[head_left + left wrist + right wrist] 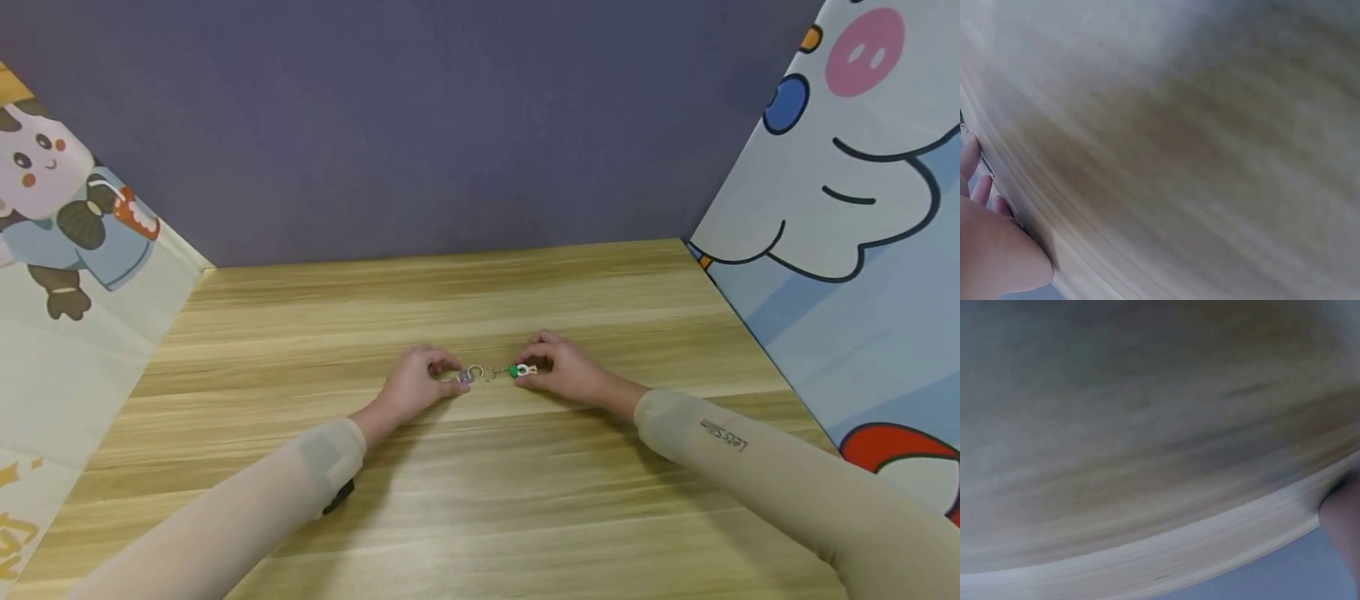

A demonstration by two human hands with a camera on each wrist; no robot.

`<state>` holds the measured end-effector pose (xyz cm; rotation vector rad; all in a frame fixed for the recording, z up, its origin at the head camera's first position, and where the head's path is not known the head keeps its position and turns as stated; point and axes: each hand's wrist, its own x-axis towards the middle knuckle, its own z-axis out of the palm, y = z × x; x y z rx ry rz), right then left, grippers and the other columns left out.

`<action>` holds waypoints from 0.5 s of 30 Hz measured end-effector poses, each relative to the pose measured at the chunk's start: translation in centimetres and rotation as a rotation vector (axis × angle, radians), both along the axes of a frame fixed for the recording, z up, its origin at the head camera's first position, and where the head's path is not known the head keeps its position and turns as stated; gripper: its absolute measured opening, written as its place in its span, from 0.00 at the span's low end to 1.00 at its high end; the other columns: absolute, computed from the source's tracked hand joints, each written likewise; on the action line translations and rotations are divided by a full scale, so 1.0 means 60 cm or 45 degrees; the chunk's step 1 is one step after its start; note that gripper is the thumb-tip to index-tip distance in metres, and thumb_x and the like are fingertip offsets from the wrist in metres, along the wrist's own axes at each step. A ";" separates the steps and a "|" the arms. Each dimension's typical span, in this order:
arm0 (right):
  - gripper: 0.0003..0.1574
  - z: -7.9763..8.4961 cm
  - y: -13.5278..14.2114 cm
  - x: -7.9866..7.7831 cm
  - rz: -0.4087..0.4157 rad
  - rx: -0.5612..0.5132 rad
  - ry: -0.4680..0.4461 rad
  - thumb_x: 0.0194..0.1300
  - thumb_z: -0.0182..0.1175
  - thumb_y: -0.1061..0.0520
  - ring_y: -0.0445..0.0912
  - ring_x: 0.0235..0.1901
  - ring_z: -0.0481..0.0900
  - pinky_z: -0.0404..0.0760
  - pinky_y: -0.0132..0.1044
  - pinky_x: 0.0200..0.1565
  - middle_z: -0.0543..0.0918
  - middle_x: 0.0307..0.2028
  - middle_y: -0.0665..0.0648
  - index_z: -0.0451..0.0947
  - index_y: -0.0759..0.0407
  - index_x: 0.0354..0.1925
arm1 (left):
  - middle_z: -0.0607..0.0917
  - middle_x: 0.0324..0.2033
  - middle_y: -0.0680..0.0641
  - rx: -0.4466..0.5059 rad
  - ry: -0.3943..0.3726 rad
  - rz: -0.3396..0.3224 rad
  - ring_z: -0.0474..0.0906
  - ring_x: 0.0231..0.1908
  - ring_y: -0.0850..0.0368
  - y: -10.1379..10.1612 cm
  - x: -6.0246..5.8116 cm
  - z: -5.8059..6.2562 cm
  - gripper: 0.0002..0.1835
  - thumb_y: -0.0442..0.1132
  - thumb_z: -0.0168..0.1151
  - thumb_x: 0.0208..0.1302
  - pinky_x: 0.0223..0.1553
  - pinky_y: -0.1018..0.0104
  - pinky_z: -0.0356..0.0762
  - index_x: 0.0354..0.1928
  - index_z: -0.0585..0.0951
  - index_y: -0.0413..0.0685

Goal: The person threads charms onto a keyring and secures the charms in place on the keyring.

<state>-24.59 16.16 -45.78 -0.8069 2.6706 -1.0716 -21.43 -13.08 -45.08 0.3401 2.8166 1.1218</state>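
Near the middle of the table, a keychain lies stretched between the two hands in the head view. My left hand pinches its small greyish-purple piece between thumb and fingers. Metal rings and a short chain link that piece to a green and white charm. The charm is held between the thumb and fingers of my right hand. At the left edge of the left wrist view, part of the left hand shows low over the table. Only a sliver of the right hand appears in the right wrist view.
The wood-grain table runs back to a plain dark purple-grey wall. Cartoon-printed panels stand on the left and the right. Both forearms wear light sleeves.
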 end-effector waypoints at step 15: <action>0.37 0.079 0.007 -0.041 -0.083 0.157 0.066 0.78 0.62 0.40 0.61 0.61 0.79 0.82 0.59 0.62 0.70 0.70 0.67 0.72 0.54 0.75 | 0.86 0.60 0.38 -0.038 0.062 -0.052 0.83 0.56 0.39 -0.016 -0.043 0.078 0.29 0.53 0.70 0.72 0.59 0.44 0.82 0.66 0.81 0.44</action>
